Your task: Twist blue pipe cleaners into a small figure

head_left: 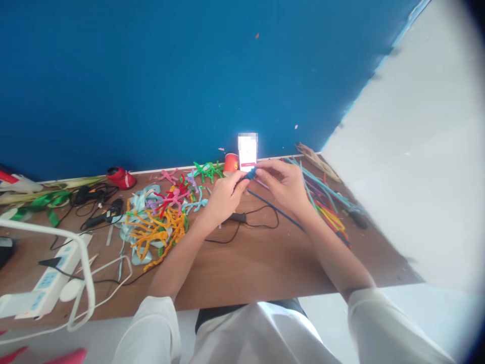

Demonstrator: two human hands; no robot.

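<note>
Both my hands meet over the middle of the table, pinching a blue pipe cleaner (251, 174) that is twisted into a small bunched shape. My left hand (226, 196) grips its left side between thumb and fingers. Closed on its right side is my right hand (285, 183). A straight blue length (275, 207) slants down to the right beneath my hands; whether it joins the bunched part I cannot tell. Just behind my fingers, a phone (248, 150) with a lit screen stands upright beside a red paper cup (231, 164).
Left of my hands lies a pile of twisted orange pipe cleaners (162, 230) with pink, red and green ones. Loose straight pipe cleaners (329, 210) are at the right. A power strip (55, 275), a white bent tube (85, 263) and black cables (261, 225) lie about. A blue wall (170, 81) rises behind.
</note>
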